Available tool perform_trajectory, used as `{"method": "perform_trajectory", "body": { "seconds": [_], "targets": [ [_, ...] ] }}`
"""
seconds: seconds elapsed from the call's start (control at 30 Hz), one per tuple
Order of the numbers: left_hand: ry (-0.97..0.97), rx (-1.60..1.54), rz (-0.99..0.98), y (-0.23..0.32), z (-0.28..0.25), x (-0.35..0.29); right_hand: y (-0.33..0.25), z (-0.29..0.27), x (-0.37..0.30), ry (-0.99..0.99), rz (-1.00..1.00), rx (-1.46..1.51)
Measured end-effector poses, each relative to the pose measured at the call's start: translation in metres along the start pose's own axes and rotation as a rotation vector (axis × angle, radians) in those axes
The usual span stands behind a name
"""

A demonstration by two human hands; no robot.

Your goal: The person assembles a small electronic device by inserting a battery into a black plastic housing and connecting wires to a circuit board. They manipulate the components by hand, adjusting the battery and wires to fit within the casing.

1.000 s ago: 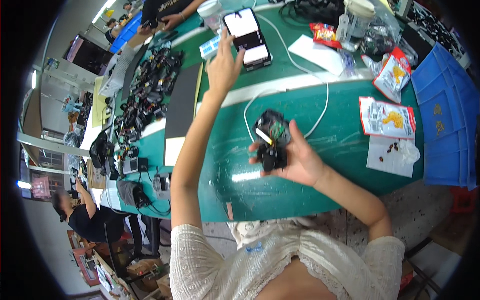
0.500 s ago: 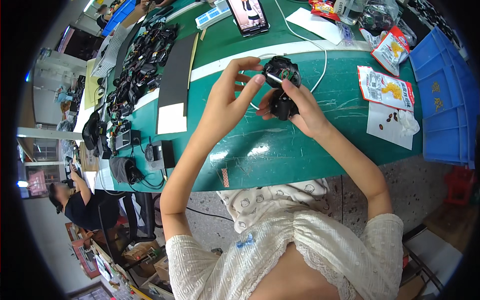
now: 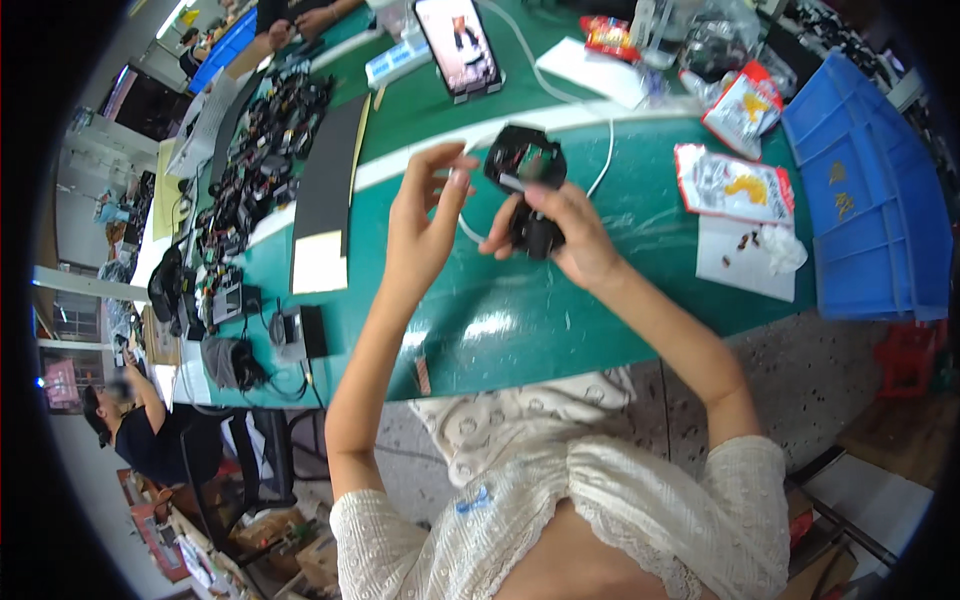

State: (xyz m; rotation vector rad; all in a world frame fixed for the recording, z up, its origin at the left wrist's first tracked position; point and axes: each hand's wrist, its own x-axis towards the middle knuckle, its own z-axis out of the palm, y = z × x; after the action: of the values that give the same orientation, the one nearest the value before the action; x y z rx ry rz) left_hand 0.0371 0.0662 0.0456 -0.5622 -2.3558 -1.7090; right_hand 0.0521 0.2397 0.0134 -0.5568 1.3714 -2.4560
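Observation:
A black plastic device (image 3: 507, 146) with an opened round housing is in my right hand (image 3: 588, 242). Green circuit board and thin wires show inside the housing, and a short whitish piece (image 3: 511, 182) lies across its lower edge by my thumb. My right fingers wrap round the lower black part, partly hiding it. To the left of the device, my left hand (image 3: 418, 225) is raised and apart from it. Its fingers are loosely bent and spread, with nothing visible between them. Both hands are above the green table (image 3: 500, 350).
A long heap of black electronic parts (image 3: 265, 140) covers the left side, beside a dark board (image 3: 330, 185). A phone (image 3: 458, 45) stands at the back. Snack packets (image 3: 735, 188) and a blue crate (image 3: 870, 200) are at right. Other people are at the left and far side.
My left hand has drawn away leftward from the device, its fingers leaving the housing. My right hand still holds the device. The whole view has shifted slightly.

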Motion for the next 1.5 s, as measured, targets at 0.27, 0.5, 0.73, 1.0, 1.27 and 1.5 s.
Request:
{"method": "perform_trajectory", "body": {
  "seconds": [0.27, 0.5, 0.73, 1.0, 1.27, 1.5],
  "targets": [
    [0.311, 0.266, 0.129, -0.066, 0.020, -0.006, -0.019, 0.004, -0.004, 0.250, -0.342, -0.408],
    [0.374, 0.226, 0.210, -0.068, 0.006, -0.005, -0.082, -0.008, -0.030, 0.561, -0.653, -0.734],
    [0.151, 0.369, 0.695, 0.039, 0.002, -0.009, -0.106, 0.020, -0.048, 0.275, 0.015, -0.611],
    [-0.001, 0.537, 0.735, 0.102, -0.001, 0.006, -0.109, 0.043, -0.046, 0.201, 0.177, -0.604],
    [0.010, 0.565, 0.703, 0.101, 0.011, 0.009, -0.102, 0.043, -0.050, 0.237, -0.007, -0.833],
    [-0.046, 0.582, 0.625, 0.112, 0.014, 0.003, -0.094, 0.036, -0.056, 0.283, -0.132, -0.960]
  ]
}}
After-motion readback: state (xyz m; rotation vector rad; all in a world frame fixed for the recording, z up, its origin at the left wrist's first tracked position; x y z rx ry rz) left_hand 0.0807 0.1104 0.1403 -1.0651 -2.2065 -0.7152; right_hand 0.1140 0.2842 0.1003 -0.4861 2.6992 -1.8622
